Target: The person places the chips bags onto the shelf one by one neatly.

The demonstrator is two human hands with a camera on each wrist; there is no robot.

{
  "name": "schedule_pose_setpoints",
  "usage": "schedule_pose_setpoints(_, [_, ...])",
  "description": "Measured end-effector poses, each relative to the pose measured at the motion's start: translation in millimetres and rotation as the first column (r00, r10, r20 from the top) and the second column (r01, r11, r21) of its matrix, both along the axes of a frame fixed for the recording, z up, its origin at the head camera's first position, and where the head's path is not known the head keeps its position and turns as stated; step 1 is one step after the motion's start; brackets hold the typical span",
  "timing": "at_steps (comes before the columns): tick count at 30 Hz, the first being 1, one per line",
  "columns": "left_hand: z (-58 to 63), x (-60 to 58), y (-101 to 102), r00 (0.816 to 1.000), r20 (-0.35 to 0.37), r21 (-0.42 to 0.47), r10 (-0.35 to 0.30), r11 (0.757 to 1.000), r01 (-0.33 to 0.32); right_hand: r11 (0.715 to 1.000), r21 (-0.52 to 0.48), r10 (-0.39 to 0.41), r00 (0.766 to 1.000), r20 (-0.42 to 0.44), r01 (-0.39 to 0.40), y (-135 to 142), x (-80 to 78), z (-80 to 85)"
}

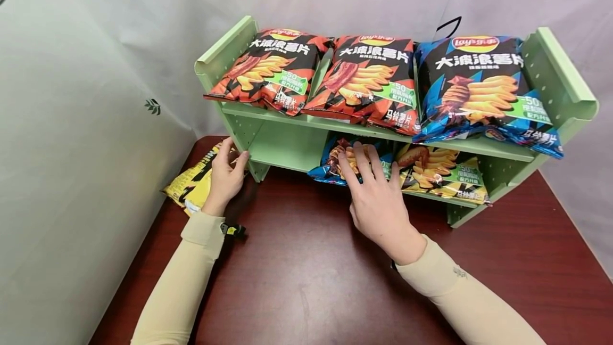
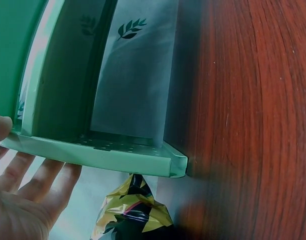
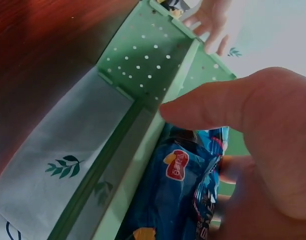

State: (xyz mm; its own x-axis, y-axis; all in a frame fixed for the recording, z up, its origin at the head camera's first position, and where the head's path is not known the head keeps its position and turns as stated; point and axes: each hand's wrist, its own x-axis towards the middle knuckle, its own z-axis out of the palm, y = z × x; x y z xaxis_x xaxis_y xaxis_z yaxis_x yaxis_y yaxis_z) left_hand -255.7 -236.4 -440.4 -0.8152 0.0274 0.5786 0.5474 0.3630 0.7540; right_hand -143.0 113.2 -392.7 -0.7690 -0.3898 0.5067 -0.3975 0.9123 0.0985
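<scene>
In the head view, a green two-tier shelf [image 1: 287,148] stands on the table. My left hand [image 1: 229,172] holds its left side panel, thumb at the front edge and fingers along the outer face; the left wrist view shows the fingers [image 2: 40,185] there. My right hand [image 1: 380,212] rests spread, fingers nearly straight, on the blue chip bag [image 1: 330,161] in the middle of the lower tier. In the right wrist view the thumb [image 3: 203,105] lies near the shelf's front edge, with the other fingers partly hidden. A yellow chip bag [image 1: 445,172] lies right of the blue one.
The upper tier bears two red-and-black chip bags [image 1: 268,68] [image 1: 369,81] and a blue-and-black bag [image 1: 479,89]. Another yellow bag [image 1: 191,185] lies on the table left of the shelf, partly behind my left hand. The dark red table [image 1: 306,281] meets pale curtains [image 1: 96,95].
</scene>
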Motion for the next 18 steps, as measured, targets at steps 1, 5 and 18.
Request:
schedule_pose_setpoints(1, [0.4,0.0,0,1.0,0.002,0.004,-0.003,1.0,0.003,1.0,-0.008,0.005,1.0,0.004,-0.005,1,0.2,1.0])
schedule_pose_setpoints(5, [0.5,-0.2,0,1.0,0.015,0.025,-0.013,1.0,0.012,0.999,-0.024,0.022,1.0,0.01,-0.021,5,3.2,5.2])
schedule_pose_setpoints(18, [1.1,0.2,0,1.0,0.019,0.017,0.001,1.0,-0.001,0.951,-0.231,0.152,0.96,-0.235,-0.207,46,30.1,14.9])
